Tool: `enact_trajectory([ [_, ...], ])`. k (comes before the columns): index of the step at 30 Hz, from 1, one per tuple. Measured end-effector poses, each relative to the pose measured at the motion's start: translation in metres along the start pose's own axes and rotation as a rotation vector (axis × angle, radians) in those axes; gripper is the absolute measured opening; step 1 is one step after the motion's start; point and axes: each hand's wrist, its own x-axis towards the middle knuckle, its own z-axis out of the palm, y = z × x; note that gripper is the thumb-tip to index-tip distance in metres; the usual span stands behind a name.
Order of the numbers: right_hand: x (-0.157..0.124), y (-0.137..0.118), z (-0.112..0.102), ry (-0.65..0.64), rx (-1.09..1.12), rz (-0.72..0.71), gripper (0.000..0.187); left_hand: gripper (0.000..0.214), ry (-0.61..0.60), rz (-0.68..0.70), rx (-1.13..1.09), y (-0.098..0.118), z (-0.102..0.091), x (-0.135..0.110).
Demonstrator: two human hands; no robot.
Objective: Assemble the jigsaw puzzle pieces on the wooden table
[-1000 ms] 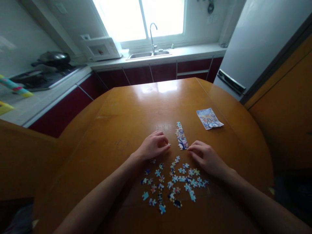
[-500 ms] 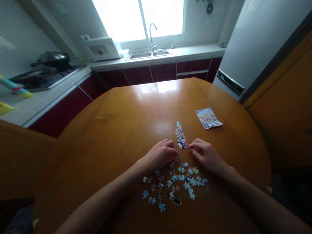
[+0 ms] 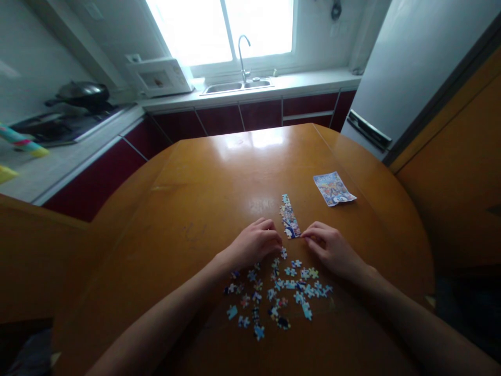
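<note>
A narrow strip of joined jigsaw pieces lies on the table between my two hands. My right hand rests at its lower right corner, thumb and fingers drawn together and the fingertips touching the edge. To the left of the strip, my left hand hovers low with its fingers curled inward; its fingertips are partly hidden, so what they hold, if anything, does not show. Just beside those fingertips a loose jigsaw piece lies on the wood. Several more loose pieces, many light blue, are spread below both hands.
A creased picture sheet lies on the wooden table, right of the strip. Beyond the table are a sink, a microwave, a pan on the stove and a fridge.
My left hand has shifted slightly up and left, uncovering the loose piece by its fingertips and some pieces under the wrist. My right hand stays at the strip's corner.
</note>
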Motion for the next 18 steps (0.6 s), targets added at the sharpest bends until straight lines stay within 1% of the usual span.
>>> enact_trajectory([
  [3,-0.0001,0.0009,0.0001,0.001,0.003,-0.004,0.016,0.014,-0.009,0.036,-0.007,-0.0016,0.0024,-0.0013],
  [7,-0.0004,0.0019,0.0000,-0.001,0.005,-0.005,0.016,0.012,-0.016,0.049,-0.004,-0.0009,0.0051,-0.0017],
  [12,-0.0001,0.0031,0.0011,0.005,0.003,-0.014,0.016,0.010,-0.032,0.053,0.023,0.0019,0.0003,0.0011],
  [18,0.0007,0.0054,0.0026,0.005,0.000,-0.014,0.015,0.013,-0.020,0.053,0.039,0.0022,-0.0014,0.0021],
])
